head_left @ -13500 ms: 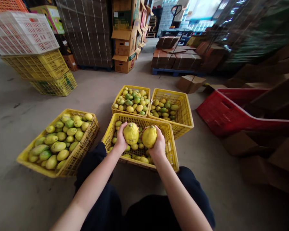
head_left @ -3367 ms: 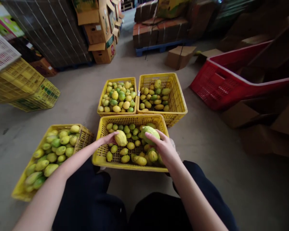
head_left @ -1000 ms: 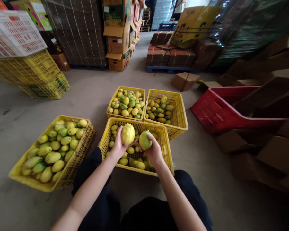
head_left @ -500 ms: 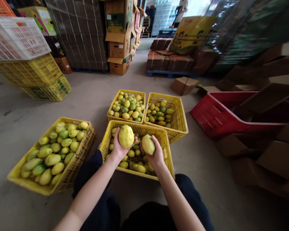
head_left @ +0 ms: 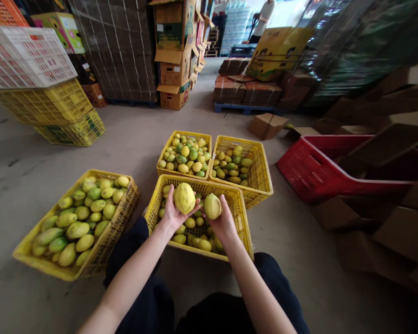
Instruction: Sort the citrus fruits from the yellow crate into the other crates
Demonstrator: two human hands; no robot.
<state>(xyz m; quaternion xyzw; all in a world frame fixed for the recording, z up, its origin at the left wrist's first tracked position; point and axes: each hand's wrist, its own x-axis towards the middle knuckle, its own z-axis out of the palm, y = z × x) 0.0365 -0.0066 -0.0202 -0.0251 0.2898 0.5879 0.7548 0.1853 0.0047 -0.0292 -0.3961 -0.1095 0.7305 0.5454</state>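
Note:
Both hands are over a yellow crate [head_left: 245, 227] that holds several yellow and green lemons. My left hand [head_left: 173, 215] cradles a large, bumpy yellow lemon [head_left: 184, 198], its fingers partly under the fruit. A smaller pale yellow-green lemon [head_left: 212, 206] is in my right hand [head_left: 225, 221], held between thumb and fingers. The two fruits are close side by side but apart. Fingers of my right hand are partly hidden behind its fruit.
Two yellow crates of lemons, back left [head_left: 158, 160] and back right [head_left: 264, 171], adjoin the near one. Another full crate [head_left: 73, 274] stands left. A red crate [head_left: 310, 171] and cardboard boxes are right. Stacked crates [head_left: 66, 99] and a person [head_left: 266, 14] are farther back.
The lemon in my right hand has turned and shifted slightly left. My left hand and its lemon have moved slightly right, so the two fruits are closer together.

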